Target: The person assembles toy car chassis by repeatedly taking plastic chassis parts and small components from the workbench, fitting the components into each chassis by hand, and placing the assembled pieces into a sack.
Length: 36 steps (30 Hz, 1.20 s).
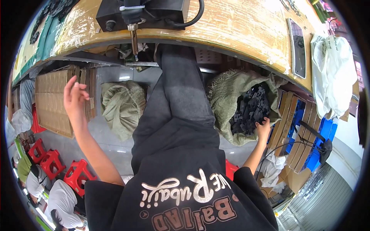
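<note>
Right hand (264,130) at the near-right part of the open olive sack (223,92), fingers bent over the small black pieces (250,109). Can't tell whether I've pinched any; the fingertips are too small to read. Pieces lie heaped inside the sack, on the floor to the right of my legs. Left hand (75,95) is up in the air, fingers loosely curled and apart, nothing visible in it, cartons (54,102) below.

To pick well, I'd say: take from the top of the heap, don't dig, as the pieces look jumbled and could snag. Better to keep the wrist clear of the floppy rim and lift straight up so none spill. Free left hand could steady the sack mouth.
</note>
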Available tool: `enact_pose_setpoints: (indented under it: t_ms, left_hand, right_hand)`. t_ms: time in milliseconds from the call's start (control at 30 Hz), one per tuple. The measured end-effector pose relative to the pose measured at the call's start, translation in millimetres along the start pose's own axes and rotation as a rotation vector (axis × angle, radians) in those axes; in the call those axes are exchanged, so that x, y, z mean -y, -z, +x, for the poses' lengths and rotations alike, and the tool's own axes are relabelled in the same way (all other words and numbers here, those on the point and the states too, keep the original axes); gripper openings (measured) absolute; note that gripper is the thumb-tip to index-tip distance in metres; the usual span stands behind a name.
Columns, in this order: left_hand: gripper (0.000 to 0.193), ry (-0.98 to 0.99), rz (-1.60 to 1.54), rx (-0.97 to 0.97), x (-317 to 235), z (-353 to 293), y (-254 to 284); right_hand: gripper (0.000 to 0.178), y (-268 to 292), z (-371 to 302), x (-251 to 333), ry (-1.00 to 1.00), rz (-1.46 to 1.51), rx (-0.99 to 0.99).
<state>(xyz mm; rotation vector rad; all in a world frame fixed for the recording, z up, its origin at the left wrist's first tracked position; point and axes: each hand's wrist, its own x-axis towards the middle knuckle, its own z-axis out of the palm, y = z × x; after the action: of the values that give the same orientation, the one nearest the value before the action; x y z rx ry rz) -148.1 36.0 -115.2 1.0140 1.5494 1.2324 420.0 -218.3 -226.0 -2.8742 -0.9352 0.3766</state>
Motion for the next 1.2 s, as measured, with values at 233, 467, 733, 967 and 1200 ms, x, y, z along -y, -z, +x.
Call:
enact_pose_setpoints:
  t_ms: [233,467,733,967,1200]
  left_hand:
    - [0.028,-0.195,-0.054,-0.062,-39,24,-2]
    - [0.030,-0.364,0.057,-0.139,-81,62,-23]
    - [0.034,-0.813,0.763,-0.215,-96,155,-10]
    - [0.055,-0.983,1.169,-0.165,-94,229,-5]
    - [0.024,-1.035,1.380,-0.041,-117,240,11]
  right_hand:
    - [0.059,-43,1,73,0.349,-0.019,-0.198]
    - [0.062,-61,18,58,0.015,-0.298,-0.261]
    - [0.036,3,30,100,0.352,0.394,-0.591]
    - [0.029,121,-6,237,0.624,1.087,-0.653]
    - [0.028,168,58,320,0.746,1.111,0.017]
